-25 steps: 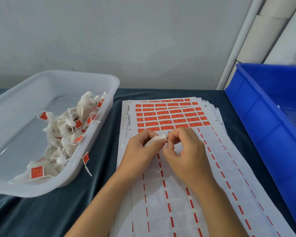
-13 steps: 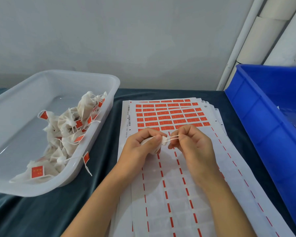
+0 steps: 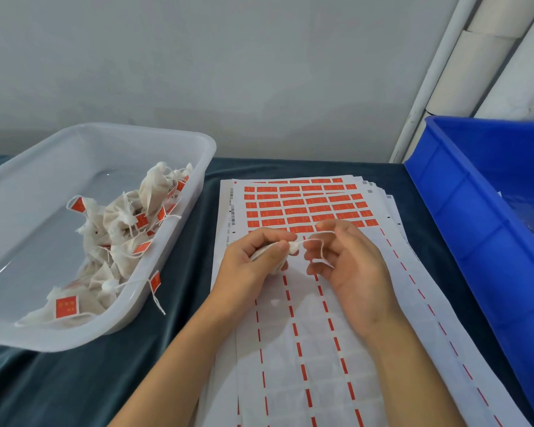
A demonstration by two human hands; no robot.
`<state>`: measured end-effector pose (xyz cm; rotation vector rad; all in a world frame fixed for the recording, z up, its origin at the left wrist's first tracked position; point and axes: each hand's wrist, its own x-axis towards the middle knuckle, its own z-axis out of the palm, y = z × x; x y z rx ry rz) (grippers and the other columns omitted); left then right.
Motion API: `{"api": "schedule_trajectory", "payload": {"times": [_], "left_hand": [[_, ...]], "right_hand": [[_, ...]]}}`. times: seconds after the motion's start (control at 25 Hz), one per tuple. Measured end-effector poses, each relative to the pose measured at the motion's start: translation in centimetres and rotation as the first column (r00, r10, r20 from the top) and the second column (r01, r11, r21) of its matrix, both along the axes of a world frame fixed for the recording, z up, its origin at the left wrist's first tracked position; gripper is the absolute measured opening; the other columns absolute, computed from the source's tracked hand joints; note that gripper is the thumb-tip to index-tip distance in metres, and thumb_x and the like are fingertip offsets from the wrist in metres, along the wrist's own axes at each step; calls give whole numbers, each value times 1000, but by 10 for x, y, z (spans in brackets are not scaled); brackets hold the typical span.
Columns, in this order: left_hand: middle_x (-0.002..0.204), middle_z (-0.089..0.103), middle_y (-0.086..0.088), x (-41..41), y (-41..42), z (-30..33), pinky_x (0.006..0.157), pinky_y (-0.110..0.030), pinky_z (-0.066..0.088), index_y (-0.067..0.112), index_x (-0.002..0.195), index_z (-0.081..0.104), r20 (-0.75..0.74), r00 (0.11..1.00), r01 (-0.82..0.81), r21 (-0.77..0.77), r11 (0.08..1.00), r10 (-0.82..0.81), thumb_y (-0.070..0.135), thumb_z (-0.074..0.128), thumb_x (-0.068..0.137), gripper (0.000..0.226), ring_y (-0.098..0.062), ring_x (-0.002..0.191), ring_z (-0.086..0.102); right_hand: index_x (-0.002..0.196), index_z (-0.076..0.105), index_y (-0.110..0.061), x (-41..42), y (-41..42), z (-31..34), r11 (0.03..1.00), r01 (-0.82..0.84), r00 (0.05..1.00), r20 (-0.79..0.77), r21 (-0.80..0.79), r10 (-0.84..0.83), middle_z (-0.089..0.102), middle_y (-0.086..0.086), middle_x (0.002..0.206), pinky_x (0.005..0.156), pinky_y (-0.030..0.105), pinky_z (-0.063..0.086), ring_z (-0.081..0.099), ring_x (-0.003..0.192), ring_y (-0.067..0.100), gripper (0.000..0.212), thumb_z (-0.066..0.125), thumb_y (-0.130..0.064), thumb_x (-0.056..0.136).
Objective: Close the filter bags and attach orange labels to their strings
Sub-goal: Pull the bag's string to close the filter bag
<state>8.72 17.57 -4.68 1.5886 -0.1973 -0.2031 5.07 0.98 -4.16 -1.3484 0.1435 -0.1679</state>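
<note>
Many labelled bags heaped in clear tub at table's left edge; one filter bag clutched by left hand, string looped over right hand, unlabelled; orange labels remaining.

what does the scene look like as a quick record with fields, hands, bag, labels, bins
left hand: grips a small white filter bag
right hand: fingers curled, white string looped over them
label sheets: stacked on the dark cloth, orange labels left at the far end only
clear bin: finished bags with orange labels
blue bin: on the right, contents mostly out of view
</note>
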Motion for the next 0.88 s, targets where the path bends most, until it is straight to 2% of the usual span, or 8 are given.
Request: {"api": "schedule_trajectory", "payload": {"times": [0.08, 0.16, 0.24, 0.36, 0.48, 0.6, 0.76, 0.88], "left_hand": [[94, 76, 7, 0, 1, -1, 82, -28, 62, 36, 98, 78, 28, 1000, 9, 10, 1000, -9, 26, 66, 102, 16, -18, 91, 73], [95, 76, 6, 0, 1, -1, 83, -29, 62, 35, 99, 77, 61, 998, 29, 19, 999, -30, 26, 65, 102, 15, -19, 93, 72], [96, 76, 8, 1, 0, -3, 80, -27, 61, 33, 101, 77, 77, 996, 33, 34, 999, -36, 25, 65, 102, 15, -18, 93, 72], [101, 75, 20, 1, -3, -3, 78, -18, 58, 36, 102, 77, 102, 994, 25, 107, 994, -36, 27, 65, 102, 14, -6, 97, 71], [105, 74, 26, -1, -4, -2, 82, -7, 52, 38, 104, 77, 155, 985, 51, 168, 984, -77, 27, 63, 103, 18, 3, 104, 68], [107, 73, 30, -2, -3, -1, 80, -2, 49, 44, 103, 76, 149, 983, 73, 199, 977, -103, 30, 62, 103, 20, 7, 106, 66], [108, 74, 27, -1, -1, -1, 85, -13, 55, 46, 100, 77, 130, 983, 109, 179, 978, -133, 32, 62, 103, 21, 2, 107, 67], [108, 74, 27, -1, -1, -1, 87, -19, 53, 48, 96, 78, 103, 985, 117, 184, 976, -137, 34, 62, 103, 22, 2, 105, 68]], "right_hand": [[101, 71, -32, 0, 3, -2, 986, -30, 999, -20, -162, 27, 72, 3, 84, 74, 28, 61, 71, 81, 16, 24, 51, -45, 102], [89, 70, -34, 1, 5, -7, 942, -20, 999, -31, -334, 10, 65, -3, 71, 67, 23, 58, 63, 65, 8, 21, 57, -43, 103], [86, 68, -35, 1, 8, -11, 906, -6, 1000, -22, -422, -4, 64, -8, 70, 60, 18, 53, 59, 60, 5, 23, 57, -43, 104], [88, 70, -39, 1, 11, -13, 898, 42, 999, 16, -437, -38, 69, -17, 76, 63, 11, 51, 67, 73, 2, 28, 49, -50, 103], [70, 66, -24, 2, 10, -14, 879, 104, 995, 61, -465, -85, 58, -9, 57, 56, 8, 46, 57, 56, 3, 41, 57, -47, 102], [64, 59, -20, 3, 9, -16, 857, 153, 988, 67, -492, -138, 52, -6, 51, 50, 9, 44, 50, 49, 4, 43, 62, -40, 102], [62, 59, -26, 4, 7, -15, 835, 220, 975, 102, -504, -195, 53, -6, 51, 48, 9, 44, 50, 48, 5, 41, 61, -33, 103], [64, 59, -25, 2, 6, -13, 842, 254, 967, 110, -477, -230, 55, -5, 52, 46, 9, 43, 50, 47, 5, 41, 60, -33, 104]]}}
